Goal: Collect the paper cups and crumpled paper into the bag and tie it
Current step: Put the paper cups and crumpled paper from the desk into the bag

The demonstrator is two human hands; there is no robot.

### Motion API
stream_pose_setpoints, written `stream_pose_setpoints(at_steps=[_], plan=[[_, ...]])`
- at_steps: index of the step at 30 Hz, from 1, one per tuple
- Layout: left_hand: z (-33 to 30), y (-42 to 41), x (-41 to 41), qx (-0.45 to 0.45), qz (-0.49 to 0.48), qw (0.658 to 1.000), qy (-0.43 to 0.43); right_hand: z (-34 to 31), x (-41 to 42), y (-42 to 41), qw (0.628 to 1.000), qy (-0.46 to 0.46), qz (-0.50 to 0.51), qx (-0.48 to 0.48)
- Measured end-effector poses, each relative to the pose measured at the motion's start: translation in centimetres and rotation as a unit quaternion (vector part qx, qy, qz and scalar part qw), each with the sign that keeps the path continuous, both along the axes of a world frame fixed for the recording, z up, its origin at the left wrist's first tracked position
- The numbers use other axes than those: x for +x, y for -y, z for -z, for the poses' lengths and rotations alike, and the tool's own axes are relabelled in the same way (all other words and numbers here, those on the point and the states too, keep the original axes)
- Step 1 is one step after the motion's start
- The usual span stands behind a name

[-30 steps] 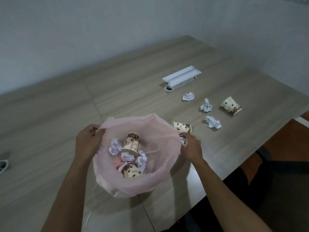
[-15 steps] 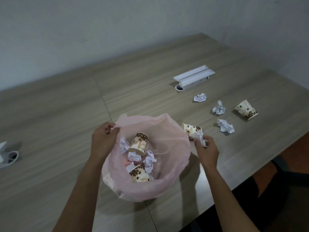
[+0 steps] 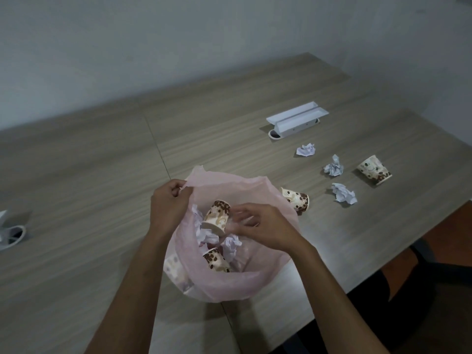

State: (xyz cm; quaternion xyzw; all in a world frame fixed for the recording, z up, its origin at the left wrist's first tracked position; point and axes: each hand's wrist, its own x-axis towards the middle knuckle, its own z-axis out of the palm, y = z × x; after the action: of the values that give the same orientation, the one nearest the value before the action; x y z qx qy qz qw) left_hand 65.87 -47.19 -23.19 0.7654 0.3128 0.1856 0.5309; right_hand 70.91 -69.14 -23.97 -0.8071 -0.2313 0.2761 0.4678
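A pink plastic bag [image 3: 229, 181] stands open on the wooden table [image 3: 102, 175]. My left hand [image 3: 168, 203] pinches its rim at the far left side. Over the bag's mouth, my right hand [image 3: 265, 226] is blurred, its fingertips curled around a pale wad of crumpled paper [image 3: 238, 221]. Inside the bag lie two spotted paper cups [image 3: 217, 215] [image 3: 217, 260] and several paper wads. Outside, one cup [image 3: 297, 199] lies against the bag's right side and another cup [image 3: 374, 169] lies further right. Three crumpled papers [image 3: 305, 150] [image 3: 333, 166] [image 3: 344, 193] lie between them.
A long white cable box [image 3: 297, 120] with its lid up sits behind the papers. A white round fitting [image 3: 10, 231] shows at the left edge. The table's edge runs diagonally at the right, with dark floor and my legs below it.
My right hand lifted a crumpled paper from beside the bag and carried it left over the bag's mouth. My left hand kept hold of the rim.
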Motion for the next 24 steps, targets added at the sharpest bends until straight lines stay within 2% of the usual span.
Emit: stream_pose_setpoints(at_steps=[2,4,6,8,11,13,16,17,20,22,24], plan=[[-0.2,-0.2,1.3,0.000,-0.003,1.000,0.005,0.2,2.3,0.8,0.994,0.048,0.087,0.049],[-0.3,-0.6,2.6,-0.001,-0.009,1.000,0.008,0.4,5.1,1.5,0.967,0.106,0.212,0.093],[-0.4,-0.9,3.4,-0.006,-0.018,1.000,0.006,0.8,7.9,2.0,0.935,0.150,0.307,0.093],[-0.5,-1.0,3.8,-0.006,-0.031,0.999,0.005,2.2,11.2,2.4,0.927,0.143,0.341,0.062],[-0.9,-1.3,4.3,-0.003,-0.043,0.999,0.011,4.6,16.2,2.4,0.949,0.097,0.300,-0.024],[-1.0,-1.5,4.5,0.001,-0.048,0.999,0.004,6.1,18.4,2.1,0.962,0.095,0.232,-0.111],[-0.7,-1.8,4.2,0.009,-0.057,0.998,0.003,9.2,19.9,1.8,0.971,0.088,0.131,-0.178],[-0.5,-2.0,4.0,0.008,-0.061,0.998,0.002,12.3,21.1,2.2,0.970,0.090,0.113,-0.195],[0.3,-2.6,3.4,-0.002,-0.073,0.997,0.001,16.9,20.9,3.0,0.964,0.093,0.133,-0.212],[0.6,-2.9,2.9,-0.005,-0.079,0.997,0.004,14.7,17.5,2.5,0.964,0.068,0.175,-0.189],[0.6,-3.4,2.5,-0.007,-0.081,0.997,0.008,12.9,14.8,1.9,0.967,0.015,0.223,-0.124]])
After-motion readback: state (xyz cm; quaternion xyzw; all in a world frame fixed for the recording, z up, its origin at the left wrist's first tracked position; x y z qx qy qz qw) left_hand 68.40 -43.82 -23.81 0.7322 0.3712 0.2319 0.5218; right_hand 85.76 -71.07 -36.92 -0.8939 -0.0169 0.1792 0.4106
